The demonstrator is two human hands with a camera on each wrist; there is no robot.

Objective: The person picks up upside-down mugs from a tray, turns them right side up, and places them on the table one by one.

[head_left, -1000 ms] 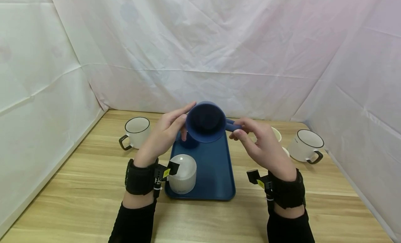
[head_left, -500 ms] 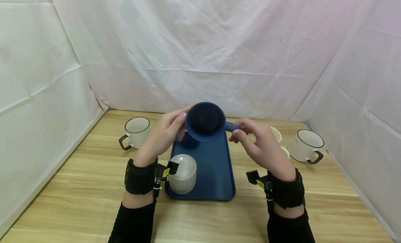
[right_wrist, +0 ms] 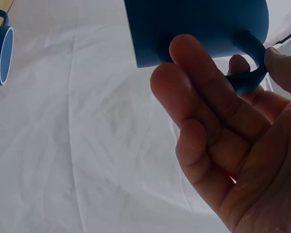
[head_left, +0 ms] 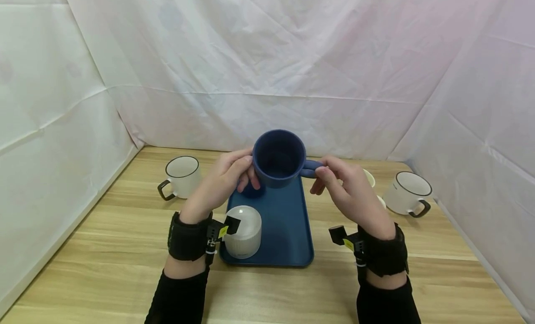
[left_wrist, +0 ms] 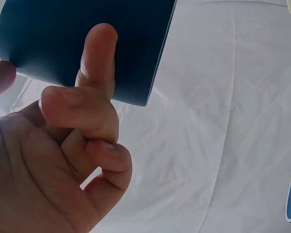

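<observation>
I've got the dark blue mug (head_left: 277,158) in both hands, held in the air above the far end of the blue tray (head_left: 288,231). Right hand (head_left: 349,194) pinches the handle (head_left: 311,168); in the right wrist view my thumb and a fingertip sit on the handle loop, the other fingers relaxed under the mug (right_wrist: 196,29). Left hand (head_left: 217,184) steadies the mug's left side: in the left wrist view one straight finger lies against the wall (left_wrist: 82,46) and the thumb tip touches the edge, while the other fingers curl into the palm without gripping.

Change vs 1.0 s ago: the mug was tipped with its mouth towards me; now it's rotated closer to upright, mouth up, and sits slightly higher in the head view. Left fingers have dropped from the rim to the side wall. Hands otherwise in about the same place.

Unchanged: white ribbed cup (head_left: 244,231) on the tray's near left corner, a small blue cup (head_left: 252,190) on the tray behind my left hand, white mug (head_left: 179,175) on the table (head_left: 104,240) to the left, white mug (head_left: 408,194) to the right, cream-coloured item (head_left: 369,179) partly hidden behind my right hand.
</observation>
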